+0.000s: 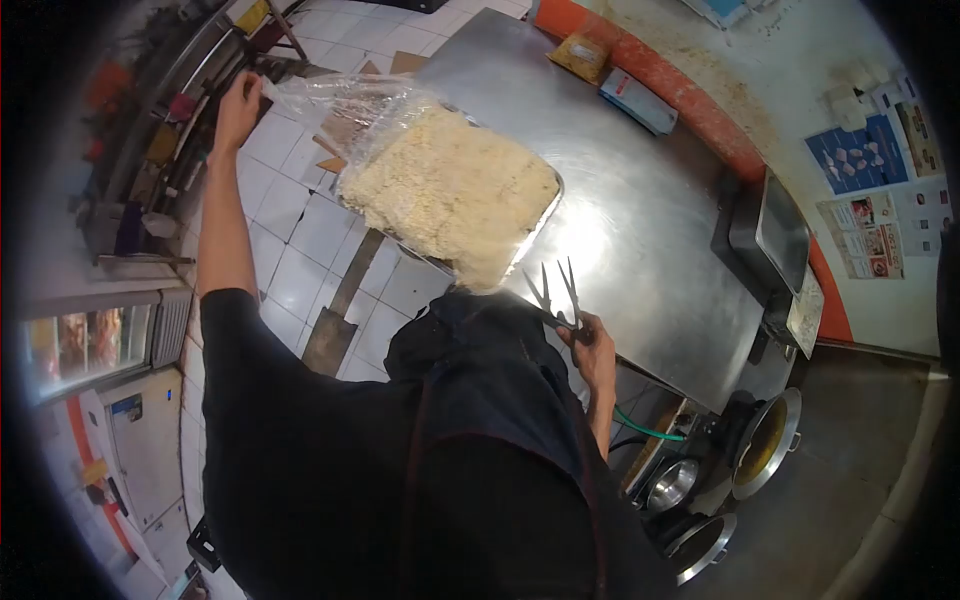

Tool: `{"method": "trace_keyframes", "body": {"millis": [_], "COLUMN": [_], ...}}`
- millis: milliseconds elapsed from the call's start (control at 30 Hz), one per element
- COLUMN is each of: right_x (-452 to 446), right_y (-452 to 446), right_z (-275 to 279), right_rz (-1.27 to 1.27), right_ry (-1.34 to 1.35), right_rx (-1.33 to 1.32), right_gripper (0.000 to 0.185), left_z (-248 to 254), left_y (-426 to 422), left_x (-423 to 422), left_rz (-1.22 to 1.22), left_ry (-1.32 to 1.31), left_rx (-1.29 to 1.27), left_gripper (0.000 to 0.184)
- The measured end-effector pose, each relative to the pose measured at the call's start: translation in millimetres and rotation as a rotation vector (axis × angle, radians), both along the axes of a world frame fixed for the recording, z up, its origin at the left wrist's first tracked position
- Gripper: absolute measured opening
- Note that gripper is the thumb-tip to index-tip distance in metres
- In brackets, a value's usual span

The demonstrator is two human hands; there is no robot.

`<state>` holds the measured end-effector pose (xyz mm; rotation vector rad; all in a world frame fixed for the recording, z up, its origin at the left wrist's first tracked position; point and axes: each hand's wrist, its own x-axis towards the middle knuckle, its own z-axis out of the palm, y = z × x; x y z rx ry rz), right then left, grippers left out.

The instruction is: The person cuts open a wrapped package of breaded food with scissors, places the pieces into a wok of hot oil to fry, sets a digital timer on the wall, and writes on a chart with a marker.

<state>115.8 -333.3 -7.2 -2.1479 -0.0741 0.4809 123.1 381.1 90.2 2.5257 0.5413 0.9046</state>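
A heap of pale yellow crumbs fills a metal tray and spills over its near edge. Clear plastic bag film lies over the heap's far left side and stretches out to the left. My left hand, arm extended, is closed on the gathered end of that bag. In my right hand, near the front edge of the table, is a pair of scissors with blades spread, pointing toward the tray. The fingers are wrapped around the handles, partly hidden.
The tray rests on a steel table. Against the orange wall edge lie a yellow packet and a blue-grey box. Metal pans stand at the right end. Below right are a large wok and a steel bowl.
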Motion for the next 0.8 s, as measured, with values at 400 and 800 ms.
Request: {"method": "trace_keyframes", "body": {"millis": [400, 800], "right_x": [43.7, 7.2], "right_y": [38.7, 3.4], "right_z": [3.8, -41.3], "right_rz": [0.087, -0.135], "right_ry": [-0.071, -0.061], "right_rx": [-0.226, -0.162], "right_gripper": [0.051, 0.051], "left_z": [-145.9, -157.8], "left_y": [-96.1, -127.0], "left_x": [-41.5, -40.0], "left_rz": [0.017, 0.035], "left_ry": [0.143, 0.264], "left_rx": [-0.893, -1.1], "left_gripper": [0.045, 0.028]}}
